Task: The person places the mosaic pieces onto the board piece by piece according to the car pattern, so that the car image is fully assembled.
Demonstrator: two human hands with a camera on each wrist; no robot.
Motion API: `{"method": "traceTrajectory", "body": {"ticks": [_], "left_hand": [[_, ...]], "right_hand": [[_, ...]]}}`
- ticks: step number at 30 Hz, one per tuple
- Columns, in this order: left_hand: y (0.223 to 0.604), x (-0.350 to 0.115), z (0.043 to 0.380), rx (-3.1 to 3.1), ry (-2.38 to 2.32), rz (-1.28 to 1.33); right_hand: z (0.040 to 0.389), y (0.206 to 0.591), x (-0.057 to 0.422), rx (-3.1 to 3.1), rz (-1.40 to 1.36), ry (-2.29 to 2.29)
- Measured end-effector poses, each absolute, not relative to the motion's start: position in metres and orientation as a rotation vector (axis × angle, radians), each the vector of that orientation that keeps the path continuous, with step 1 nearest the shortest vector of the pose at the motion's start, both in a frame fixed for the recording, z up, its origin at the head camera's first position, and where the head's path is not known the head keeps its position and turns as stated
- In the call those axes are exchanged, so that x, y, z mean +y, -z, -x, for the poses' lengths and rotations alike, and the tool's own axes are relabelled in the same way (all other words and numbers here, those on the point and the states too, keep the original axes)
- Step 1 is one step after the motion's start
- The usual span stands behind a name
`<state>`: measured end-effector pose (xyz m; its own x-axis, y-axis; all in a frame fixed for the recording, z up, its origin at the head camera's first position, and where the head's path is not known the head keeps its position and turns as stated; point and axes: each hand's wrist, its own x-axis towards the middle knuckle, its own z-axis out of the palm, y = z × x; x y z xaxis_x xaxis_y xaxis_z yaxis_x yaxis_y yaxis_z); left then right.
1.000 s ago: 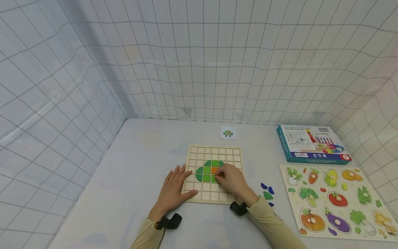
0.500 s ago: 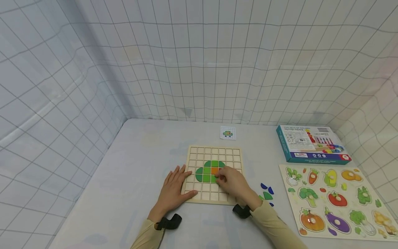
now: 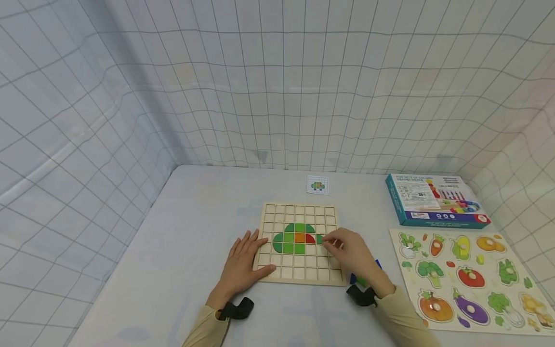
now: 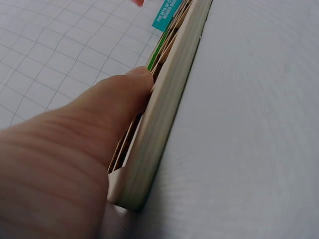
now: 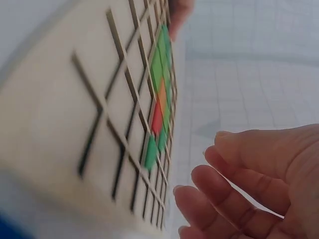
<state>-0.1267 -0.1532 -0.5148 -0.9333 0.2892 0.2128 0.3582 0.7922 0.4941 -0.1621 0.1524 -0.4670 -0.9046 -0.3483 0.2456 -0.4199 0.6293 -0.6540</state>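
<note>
A wooden grid board [image 3: 299, 273] lies in front of me, with coloured pieces set in its middle cells. Green squares and rounded green pieces surround an orange square [image 3: 299, 237]; a red quarter-round piece [image 3: 310, 238] sits to its right. My left hand [image 3: 243, 262] rests spread on the board's left edge, its thumb [image 4: 124, 89] on the near corner area in the left wrist view. Close beside the rightmost green piece [image 3: 319, 239] is my right hand [image 3: 352, 248]. Its fingers are loosely bent, and the right wrist view shows nothing between thumb and fingers, apart from the board.
Loose blue pieces [image 3: 353, 278] and a green piece [image 3: 361, 280] lie right of the board, partly hidden by my right wrist. A small pattern card [image 3: 318, 185] is behind the board. Farther right are a teal box [image 3: 438, 200] and a vegetable puzzle board [image 3: 446, 265].
My right hand has moved right from the middle of the pattern, uncovering the red piece and the rightmost green piece. It now covers some loose pieces. My left hand stays put.
</note>
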Motion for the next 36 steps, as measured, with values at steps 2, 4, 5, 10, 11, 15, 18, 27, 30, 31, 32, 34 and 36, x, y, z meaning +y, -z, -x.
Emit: {"method": "traceTrajectory", "body": {"ticks": [2,4,5,10,11,15,18,27,30,31,32,34,36], "left_hand": [[0.515,-0.153,0.127,-2.855,0.82,0.516],[0.515,-0.154,0.127,-2.86,0.815,0.514],[0.515,-0.154,0.127,-2.861,0.815,0.515],[0.515,-0.154,0.127,-2.861,0.824,0.516],[0.515,-0.154,0.127,-2.86,0.829,0.516],[0.515,-0.154,0.128,-2.86,0.824,0.512],[0.516,-0.154,0.128,-2.864,0.818,0.507],[0.516,-0.154,0.128,-2.857,0.825,0.517],[0.517,-0.154,0.128,-2.86,0.819,0.516],[0.517,-0.154,0.128,-2.861,0.814,0.515],[0.517,-0.154,0.128,-2.861,0.814,0.515],[0.517,-0.154,0.128,-2.859,0.818,0.515],[0.516,-0.153,0.128,-2.857,0.818,0.514]], "right_hand": [[0.161,0.463,0.165,-2.753,-0.588,-1.101],[0.159,0.458,0.178,-2.761,-0.538,-1.06],[0.158,0.457,0.184,-2.766,-0.516,-1.036],[0.152,0.452,0.211,-2.819,-0.434,-0.984],[0.151,0.451,0.215,-2.84,-0.416,-0.977],[0.145,0.447,0.227,-2.943,-0.391,-0.995],[0.141,0.446,0.231,-3.047,-0.408,-1.008],[0.135,0.461,0.235,-3.194,-0.504,-0.978],[0.134,0.464,0.235,-3.191,-0.536,-0.948],[0.134,0.464,0.235,-3.188,-0.54,-0.935],[0.134,0.465,0.235,-3.185,-0.541,-0.929],[0.134,0.465,0.233,-3.182,-0.528,-0.92],[0.134,0.465,0.232,-3.185,-0.505,-0.909]]}}
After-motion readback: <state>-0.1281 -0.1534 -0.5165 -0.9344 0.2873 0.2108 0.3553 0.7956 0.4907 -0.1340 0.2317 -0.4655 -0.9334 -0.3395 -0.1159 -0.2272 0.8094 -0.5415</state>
